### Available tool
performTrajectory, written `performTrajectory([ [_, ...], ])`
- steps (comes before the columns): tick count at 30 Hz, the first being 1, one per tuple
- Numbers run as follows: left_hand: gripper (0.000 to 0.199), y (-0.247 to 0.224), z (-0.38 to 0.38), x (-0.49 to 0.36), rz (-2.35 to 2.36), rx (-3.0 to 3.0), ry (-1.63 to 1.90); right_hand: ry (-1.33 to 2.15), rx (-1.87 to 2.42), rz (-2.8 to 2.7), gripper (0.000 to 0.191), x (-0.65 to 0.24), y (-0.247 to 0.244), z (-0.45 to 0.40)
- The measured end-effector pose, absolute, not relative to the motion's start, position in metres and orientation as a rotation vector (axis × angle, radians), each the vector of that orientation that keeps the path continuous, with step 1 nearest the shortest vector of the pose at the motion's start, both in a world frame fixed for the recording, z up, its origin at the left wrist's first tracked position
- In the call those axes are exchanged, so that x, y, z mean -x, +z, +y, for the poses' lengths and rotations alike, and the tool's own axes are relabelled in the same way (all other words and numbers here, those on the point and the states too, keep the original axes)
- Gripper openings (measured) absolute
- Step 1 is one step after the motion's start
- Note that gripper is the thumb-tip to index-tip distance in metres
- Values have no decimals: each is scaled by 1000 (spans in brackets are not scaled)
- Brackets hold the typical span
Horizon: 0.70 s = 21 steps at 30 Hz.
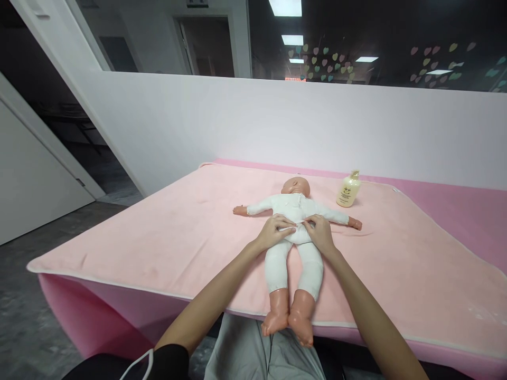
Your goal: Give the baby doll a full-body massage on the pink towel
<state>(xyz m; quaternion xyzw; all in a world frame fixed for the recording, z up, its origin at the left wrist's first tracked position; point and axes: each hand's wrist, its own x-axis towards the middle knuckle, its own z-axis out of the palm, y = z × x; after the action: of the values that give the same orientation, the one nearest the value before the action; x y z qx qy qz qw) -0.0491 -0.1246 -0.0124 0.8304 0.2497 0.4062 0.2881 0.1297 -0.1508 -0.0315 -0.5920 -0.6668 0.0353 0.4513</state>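
A baby doll (295, 205) lies on its back on a pink blanket, head away from me and feet at the near edge. Its trunk and limbs are white cloth; its head, hands and feet are smooth plastic. At the left side of its waist my left hand (273, 232) is closed, thumb and fingers pinching white cloth. My right hand (321, 232) pinches the white material at the other side of the waist, fingertips close to the left ones. Whether this cloth is a separate garment or the doll's body is hard to make out.
A pale yellow pump bottle (347, 191) stands upright beyond the doll's arm on the right. The pink blanket (158, 227) covers the table and hangs near its front edge. A white wall (237, 121) with a window above rises behind the table.
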Motion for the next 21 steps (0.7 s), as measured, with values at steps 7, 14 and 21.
performTrajectory([
  [7, 18, -8, -127, 50, 673, -2044, 1103, 713, 1295, -1466, 31, -145, -9, -161],
  [14, 27, -13, -127, 47, 800, -1776, 1231, 769, 1311, -1849, 18, -155, 3, -175],
  [21, 29, -4, -105, 41, 948, -2087, 1098, 740, 1288, -1848, 11, -151, -8, -168],
])
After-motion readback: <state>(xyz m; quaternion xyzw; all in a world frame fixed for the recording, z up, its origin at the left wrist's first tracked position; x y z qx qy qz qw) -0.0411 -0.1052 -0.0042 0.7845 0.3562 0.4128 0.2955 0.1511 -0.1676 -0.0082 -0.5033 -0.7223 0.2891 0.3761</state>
